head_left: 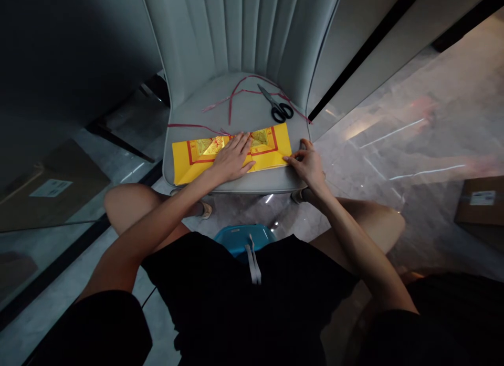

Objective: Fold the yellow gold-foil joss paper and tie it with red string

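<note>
A folded sheet of yellow paper point(185, 169) with red borders and gold printing lies across the front of the chair seat. My left hand point(233, 157) rests flat on its middle, fingers stretched out, covering part of the print. At the paper's lower right corner, my right hand point(307, 161) has thumb and forefinger pinched together on the edge. Behind the paper, scissors point(277, 104) with black handles lie partly spread on the seat. Thin strands of pinkish-red ribbon point(240, 89) curl around the scissors, and another ribbon piece point(189, 126) runs along the paper's back edge.
The pale grey padded chair point(240, 35) has a ribbed backrest. A turquoise stool point(226, 234) shows beneath my lap. One cardboard box point(482, 208) stands on the shiny floor at right; another cardboard box point(59, 177) appears at left beside a dark panel.
</note>
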Demonstrator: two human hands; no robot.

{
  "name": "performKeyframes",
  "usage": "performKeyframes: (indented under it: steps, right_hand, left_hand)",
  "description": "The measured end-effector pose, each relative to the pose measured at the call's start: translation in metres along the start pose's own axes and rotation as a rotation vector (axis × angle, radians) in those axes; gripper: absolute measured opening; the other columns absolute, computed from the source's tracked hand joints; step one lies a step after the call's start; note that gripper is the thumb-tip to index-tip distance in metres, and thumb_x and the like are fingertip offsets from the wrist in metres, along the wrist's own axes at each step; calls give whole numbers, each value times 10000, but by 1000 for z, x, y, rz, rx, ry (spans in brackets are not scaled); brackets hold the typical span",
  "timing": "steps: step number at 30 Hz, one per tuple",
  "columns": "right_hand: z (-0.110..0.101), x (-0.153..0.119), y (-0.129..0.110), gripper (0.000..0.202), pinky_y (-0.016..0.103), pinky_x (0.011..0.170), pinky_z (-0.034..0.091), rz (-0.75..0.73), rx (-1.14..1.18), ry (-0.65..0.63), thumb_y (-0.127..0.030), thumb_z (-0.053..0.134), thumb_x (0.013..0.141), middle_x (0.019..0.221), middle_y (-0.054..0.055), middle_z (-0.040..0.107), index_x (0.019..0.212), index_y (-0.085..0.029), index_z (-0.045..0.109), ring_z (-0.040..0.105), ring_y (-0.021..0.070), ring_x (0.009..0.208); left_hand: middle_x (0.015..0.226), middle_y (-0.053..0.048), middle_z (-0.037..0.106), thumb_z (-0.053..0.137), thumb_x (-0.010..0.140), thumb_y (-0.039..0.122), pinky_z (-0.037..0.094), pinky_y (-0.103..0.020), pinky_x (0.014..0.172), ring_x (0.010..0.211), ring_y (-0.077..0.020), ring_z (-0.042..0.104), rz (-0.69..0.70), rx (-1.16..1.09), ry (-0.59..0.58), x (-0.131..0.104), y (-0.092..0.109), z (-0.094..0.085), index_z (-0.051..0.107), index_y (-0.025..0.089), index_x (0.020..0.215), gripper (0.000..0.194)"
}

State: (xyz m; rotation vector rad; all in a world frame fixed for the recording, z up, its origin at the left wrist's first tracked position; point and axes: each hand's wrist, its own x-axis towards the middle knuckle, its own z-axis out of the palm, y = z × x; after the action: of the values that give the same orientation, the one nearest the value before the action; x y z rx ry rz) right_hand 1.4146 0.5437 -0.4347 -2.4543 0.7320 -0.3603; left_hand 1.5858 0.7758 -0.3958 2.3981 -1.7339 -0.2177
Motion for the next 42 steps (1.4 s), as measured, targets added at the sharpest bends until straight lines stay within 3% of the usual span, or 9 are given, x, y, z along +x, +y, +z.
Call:
performKeyframes:
  steps: [5, 10, 14, 18, 22, 25, 30, 36, 42]
  right_hand:
    - [-12, 4, -1, 353, 730, 1173, 408, -126, -28, 44, -538, 706, 907, 1617, 175, 519, 834, -195, 749, 363, 469, 1559]
    - [-44, -6, -43, 330, 664, 1193, 423, -222, -91, 68, -515, 642, 969, 1601, 139, 545, 870, -221, 755, 446, 421, 1516]
    - [-59, -12, -78, 360, 557, 985, 575, -251, -37, 28, -543, 599, 1002, 1158, 129, 783, 838, -244, 715, 729, 341, 1091]
    - [-58, -11, -94, 395, 394, 730, 580, -211, 26, -29, -597, 593, 1002, 730, 54, 740, 877, -234, 688, 699, 232, 680]
    - [-60, -5, -101, 400, 332, 682, 551, -281, 98, -59, -590, 587, 1011, 674, -9, 692, 1136, -219, 668, 669, 194, 608]
    - [-60, 0, -117, 399, 327, 714, 555, -425, 126, -54, -553, 580, 1023, 742, -19, 691, 1251, -229, 626, 678, 191, 664]
    - [-41, -3, -184, 346, 315, 755, 529, -584, 18, -239, -332, 497, 1075, 834, 7, 708, 1395, -206, 542, 693, 200, 767]
    - [-1, -17, -278, 425, 350, 798, 552, -690, -275, -542, -81, 410, 1034, 1061, 125, 791, 1445, -154, 493, 752, 279, 980]
    - [55, -26, -305, 410, 396, 921, 606, -680, -275, -654, 6, 400, 1012, 1152, 216, 777, 1401, -64, 511, 754, 282, 1148]
  left_hand:
    - [1703, -267, 378, 435, 1039, 401, 307, -584, 1305, 1616, -396, 312, 19, 12, 46, -1, 3, -3, 407, 1, 1595, 685]
    - [1446, -203, 662, 447, 1016, 279, 453, -611, 1197, 1445, -371, 554, 204, 45, 132, -9, 15, -13, 640, 127, 1420, 472]
    - [1362, -189, 727, 433, 1014, 191, 534, -565, 1129, 1363, -340, 638, 419, 57, 121, -19, 30, -15, 709, 152, 1329, 421]
    - [1291, -143, 778, 408, 1041, 131, 578, -473, 1093, 1283, -269, 702, 621, 79, 96, -28, 45, -11, 754, 201, 1239, 405]
    - [1248, -104, 800, 401, 1077, 110, 584, -388, 1064, 1223, -215, 734, 690, 100, 138, -32, 53, -7, 761, 207, 1180, 387]
    - [1358, -111, 757, 467, 1057, 116, 543, -410, 1126, 1327, -234, 678, 662, 154, 84, -32, 61, -4, 710, 201, 1310, 361]
    - [1615, -166, 553, 489, 1047, 167, 448, -507, 1227, 1503, -339, 523, 412, 101, -54, -27, 82, 3, 519, 158, 1555, 508]
    - [1755, -185, 297, 504, 1080, 304, 310, -700, 1261, 1624, -416, 291, 171, 127, -164, -11, 95, 5, 429, 218, 1633, 565]
    - [1732, -220, 335, 557, 1046, 338, 347, -723, 1212, 1607, -452, 316, 179, 192, -113, -6, 101, 6, 431, 231, 1644, 620]
